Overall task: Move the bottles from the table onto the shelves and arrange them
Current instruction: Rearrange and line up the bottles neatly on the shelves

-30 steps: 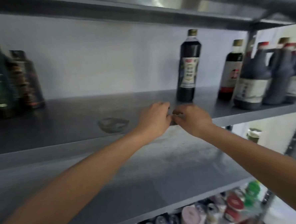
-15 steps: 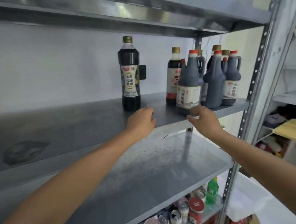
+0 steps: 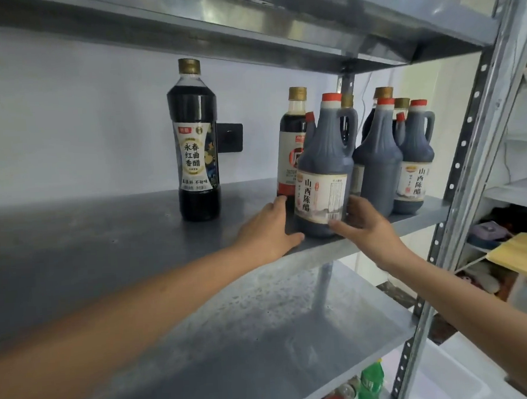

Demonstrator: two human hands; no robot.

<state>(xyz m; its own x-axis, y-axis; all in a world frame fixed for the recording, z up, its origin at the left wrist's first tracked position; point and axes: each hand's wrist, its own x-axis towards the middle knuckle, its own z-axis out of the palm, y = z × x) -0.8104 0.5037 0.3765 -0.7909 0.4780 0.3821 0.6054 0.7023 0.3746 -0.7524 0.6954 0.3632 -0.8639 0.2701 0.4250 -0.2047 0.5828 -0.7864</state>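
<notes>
Left grip (image 3: 268,230) flat, fingers released, against front vinegar jug (image 3: 322,177) at 9 o'clock; my right grip (image 3: 362,221) clasps its 3 o'clock side.

Soft daylight from right, glare overhead, blurred wide-angle edges.

The left hand (image 3: 267,233) and right hand (image 3: 369,228) are bare, as are both forearms (image 3: 139,315) up to the frame's edge.
</notes>
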